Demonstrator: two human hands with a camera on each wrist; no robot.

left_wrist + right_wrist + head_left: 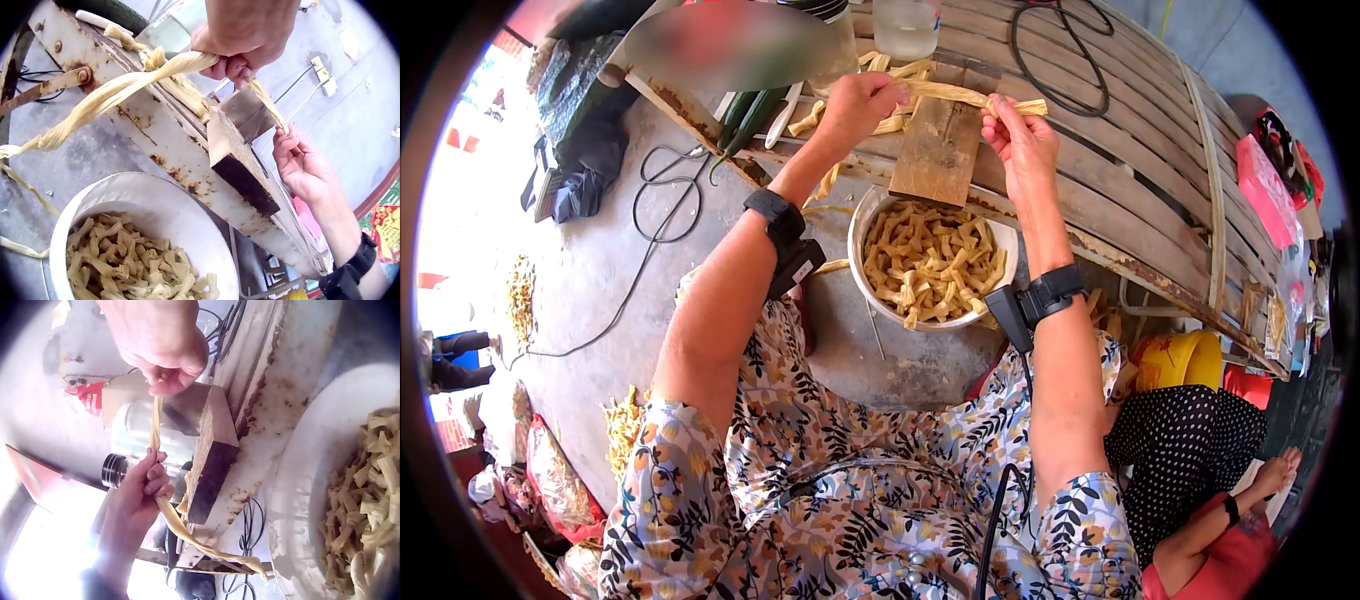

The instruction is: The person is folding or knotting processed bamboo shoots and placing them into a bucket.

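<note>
A long, twisted pale-yellow strip [955,94] [94,103] [156,428] stretches between both hands above a wooden block [937,150] [240,162] [212,450]. The left hand [862,105] [247,37] [140,487] grips it with curled fingers, and a long end hangs down past that hand in the wrist views. The right hand [1025,145] [306,162] [162,350] pinches the strip near its other end between thumb and fingers. Below the block, a white bucket [857,245] [150,187] [294,512] holds many short knotted yellow pieces [930,262] [125,256] [375,506].
The block lies on a slatted table [1120,190] with a rusty edge. More strips, green cucumbers [750,122], a clear container [905,28] and a coiled black cable [1100,75] are there. A yellow bucket [1190,365] and a seated person [1190,470] are at the right.
</note>
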